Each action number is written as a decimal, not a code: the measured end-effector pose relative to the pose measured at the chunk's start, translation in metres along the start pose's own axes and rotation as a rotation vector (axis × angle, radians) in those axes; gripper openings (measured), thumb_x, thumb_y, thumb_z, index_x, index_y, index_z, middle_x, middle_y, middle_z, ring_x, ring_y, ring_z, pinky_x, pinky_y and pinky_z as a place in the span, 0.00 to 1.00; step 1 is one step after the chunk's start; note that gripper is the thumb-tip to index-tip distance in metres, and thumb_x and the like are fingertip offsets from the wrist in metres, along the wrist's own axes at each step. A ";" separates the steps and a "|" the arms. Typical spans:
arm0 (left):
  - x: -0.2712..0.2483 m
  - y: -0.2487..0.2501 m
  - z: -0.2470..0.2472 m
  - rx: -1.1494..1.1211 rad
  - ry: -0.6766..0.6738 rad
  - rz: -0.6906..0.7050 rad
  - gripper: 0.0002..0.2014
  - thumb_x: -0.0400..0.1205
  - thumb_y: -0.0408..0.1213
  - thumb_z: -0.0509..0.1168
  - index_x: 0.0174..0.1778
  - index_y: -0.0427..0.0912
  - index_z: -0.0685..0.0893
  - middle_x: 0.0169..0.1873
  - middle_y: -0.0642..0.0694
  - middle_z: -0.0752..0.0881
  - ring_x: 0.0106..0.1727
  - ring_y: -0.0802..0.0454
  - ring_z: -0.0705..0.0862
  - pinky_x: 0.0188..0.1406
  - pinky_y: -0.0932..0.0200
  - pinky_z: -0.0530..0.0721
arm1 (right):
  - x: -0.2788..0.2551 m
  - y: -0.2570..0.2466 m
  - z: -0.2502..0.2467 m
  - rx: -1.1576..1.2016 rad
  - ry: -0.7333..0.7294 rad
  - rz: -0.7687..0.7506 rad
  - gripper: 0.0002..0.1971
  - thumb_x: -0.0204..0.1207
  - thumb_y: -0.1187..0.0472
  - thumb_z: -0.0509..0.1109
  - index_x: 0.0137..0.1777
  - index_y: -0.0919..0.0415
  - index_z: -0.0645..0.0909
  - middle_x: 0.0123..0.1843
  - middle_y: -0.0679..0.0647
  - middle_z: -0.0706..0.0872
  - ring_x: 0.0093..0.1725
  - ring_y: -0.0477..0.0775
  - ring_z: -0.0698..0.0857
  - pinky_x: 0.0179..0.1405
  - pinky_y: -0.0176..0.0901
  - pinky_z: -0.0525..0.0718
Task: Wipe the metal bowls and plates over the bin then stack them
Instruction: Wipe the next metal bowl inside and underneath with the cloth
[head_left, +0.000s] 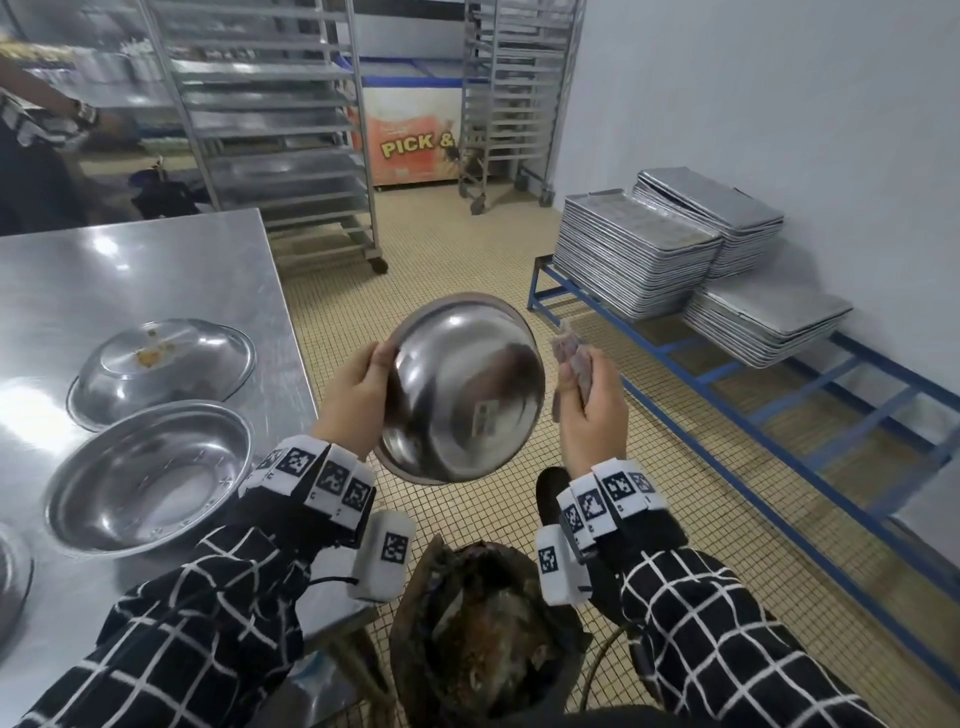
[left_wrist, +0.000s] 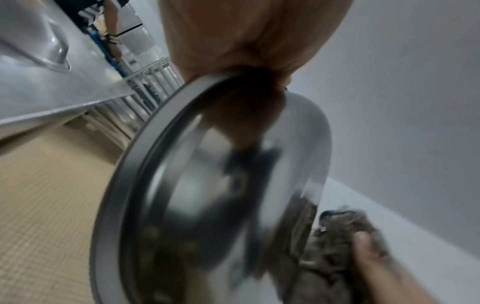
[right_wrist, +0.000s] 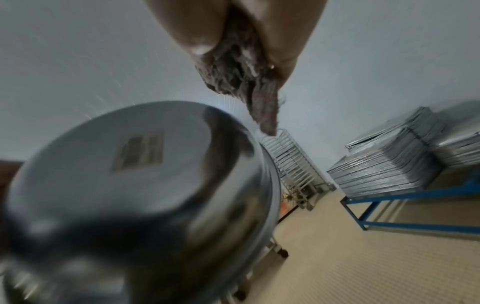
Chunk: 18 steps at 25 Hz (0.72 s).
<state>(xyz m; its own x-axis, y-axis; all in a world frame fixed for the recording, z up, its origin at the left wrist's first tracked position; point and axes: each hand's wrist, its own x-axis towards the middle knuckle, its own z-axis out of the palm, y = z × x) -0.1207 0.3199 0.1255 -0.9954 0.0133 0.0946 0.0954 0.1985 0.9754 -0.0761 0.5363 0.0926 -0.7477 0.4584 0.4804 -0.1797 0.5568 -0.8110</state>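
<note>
Left hand (head_left: 358, 387) grips the tilted bowl (head_left: 462, 389) by its rim above the bin (head_left: 410, 613); right hand (head_left: 592, 400), clutching the cloth (head_left: 571, 353), waits just beside its underside

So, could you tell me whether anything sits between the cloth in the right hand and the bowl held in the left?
Nothing visible does: the cloth is beside the bowl, with only open air between them.

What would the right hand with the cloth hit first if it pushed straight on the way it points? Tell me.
Probably nothing close. The right hand and its cloth point up and away beside the held bowl, apart from it. Beyond lie floor and a tray rack, though depth is unclear.
</note>
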 end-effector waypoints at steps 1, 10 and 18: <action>0.000 0.002 0.002 -0.041 0.044 -0.010 0.12 0.88 0.47 0.54 0.46 0.55 0.82 0.45 0.48 0.87 0.49 0.50 0.85 0.54 0.53 0.82 | -0.010 0.000 0.004 0.006 -0.059 0.009 0.17 0.83 0.53 0.61 0.69 0.59 0.74 0.64 0.49 0.79 0.63 0.50 0.80 0.59 0.40 0.82; -0.005 0.020 0.017 -0.135 0.057 -0.018 0.14 0.88 0.44 0.54 0.48 0.45 0.83 0.45 0.41 0.87 0.47 0.45 0.86 0.53 0.50 0.84 | -0.034 -0.037 0.050 -0.075 -0.322 -0.441 0.27 0.86 0.53 0.49 0.83 0.59 0.52 0.86 0.55 0.50 0.85 0.55 0.46 0.82 0.64 0.51; 0.003 0.018 0.004 -0.221 0.184 -0.111 0.13 0.86 0.48 0.56 0.40 0.58 0.83 0.45 0.51 0.86 0.53 0.50 0.84 0.66 0.47 0.79 | -0.025 0.007 0.030 -0.076 -0.341 0.001 0.28 0.86 0.52 0.51 0.83 0.45 0.44 0.86 0.45 0.49 0.82 0.54 0.61 0.66 0.41 0.71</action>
<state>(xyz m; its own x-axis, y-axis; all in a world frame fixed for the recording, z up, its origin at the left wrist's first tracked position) -0.1215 0.3274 0.1429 -0.9841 -0.1779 0.0001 0.0053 -0.0290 0.9996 -0.0779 0.5077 0.0645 -0.9208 0.2078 0.3299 -0.1407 0.6121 -0.7782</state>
